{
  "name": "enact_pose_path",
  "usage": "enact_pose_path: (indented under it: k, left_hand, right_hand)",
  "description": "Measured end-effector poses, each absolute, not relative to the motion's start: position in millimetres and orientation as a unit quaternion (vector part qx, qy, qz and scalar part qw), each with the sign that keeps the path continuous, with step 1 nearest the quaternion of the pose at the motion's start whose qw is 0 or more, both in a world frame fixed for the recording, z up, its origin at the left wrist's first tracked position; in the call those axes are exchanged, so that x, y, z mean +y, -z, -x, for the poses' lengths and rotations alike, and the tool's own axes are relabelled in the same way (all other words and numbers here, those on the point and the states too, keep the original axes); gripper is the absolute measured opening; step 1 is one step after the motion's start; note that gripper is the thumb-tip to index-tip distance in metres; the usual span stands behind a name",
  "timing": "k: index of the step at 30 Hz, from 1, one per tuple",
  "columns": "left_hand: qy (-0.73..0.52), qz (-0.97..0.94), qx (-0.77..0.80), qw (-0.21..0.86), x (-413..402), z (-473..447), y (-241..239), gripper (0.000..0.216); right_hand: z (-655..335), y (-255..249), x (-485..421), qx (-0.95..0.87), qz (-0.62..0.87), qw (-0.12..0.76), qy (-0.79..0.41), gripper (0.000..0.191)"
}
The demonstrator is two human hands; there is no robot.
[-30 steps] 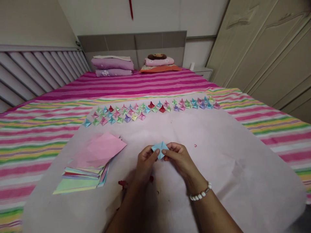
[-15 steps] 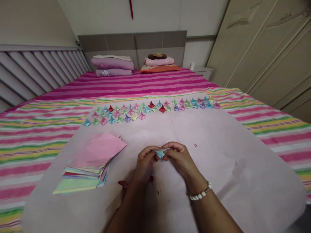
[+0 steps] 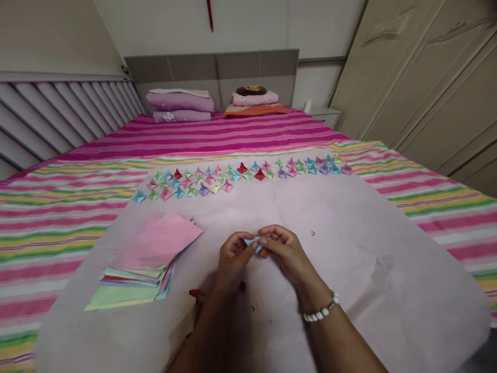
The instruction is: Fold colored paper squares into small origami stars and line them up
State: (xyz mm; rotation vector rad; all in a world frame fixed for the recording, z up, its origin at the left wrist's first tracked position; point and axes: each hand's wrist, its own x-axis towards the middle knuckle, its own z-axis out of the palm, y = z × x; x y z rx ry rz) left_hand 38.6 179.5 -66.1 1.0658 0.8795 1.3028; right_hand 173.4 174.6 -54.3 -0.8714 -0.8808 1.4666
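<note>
A: Where are the hands?

B: Both low centre, over the pale pink sheet (image 3: 349,248) spread on the bed. Left hand (image 3: 233,256) and right hand (image 3: 285,254) meet at the fingertips, both pinched tight on a small blue folded paper (image 3: 252,241). Fingers narrow, curled in. Most of the paper is hidden behind them; only a sliver shows between the thumbs.

A: Paper on the sheet or lifted?

B: Can't tell. It's at the fingertips, close to the sheet.

A: Anything on the wrists?

B: White bead bracelet (image 3: 320,312) on the right one.

A: What's around?

B: Paper stack (image 3: 134,280) to the left of the hands, near but apart, pink leaf on top, green and other colours fanned out below. Beyond the hands, a long row of folded paper pieces (image 3: 240,173) along the far edge of the sheet, mixed colours, well apart from the hands. A few red scraps (image 3: 196,293) on the sheet by the left forearm, one small one right of the hands.

A: Further back?

B: Striped bedspread (image 3: 217,134), folded purple bedding (image 3: 179,106) and a pink-and-orange pile (image 3: 254,103) at the headboard. Cupboard doors (image 3: 427,83) on the right.

A: Anything blocking the hands?

B: Nothing between them and the row.
</note>
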Motion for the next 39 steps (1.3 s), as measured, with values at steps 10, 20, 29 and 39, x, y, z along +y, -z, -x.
enact_pose_path:
  k: [10,20,29,39]
  left_hand:
    - [-0.532,-0.437,0.423,0.589,180,-39,65,0.023]
    - [-0.576,-0.433,0.421,0.55,184,-36,75,0.031]
    - [-0.539,-0.484,0.416,0.551,182,-39,65,0.017]
    - [-0.54,-0.432,0.367,0.622,185,-37,75,0.032]
  right_hand:
    - [-174,57,176,-0.408,0.417,0.564,-0.585,0.015]
    - [-172,56,176,-0.428,0.416,0.549,-0.584,0.014]
    - [-172,54,176,-0.417,0.424,0.595,-0.54,0.013]
    - [-171,50,173,-0.393,0.354,0.573,-0.626,0.016]
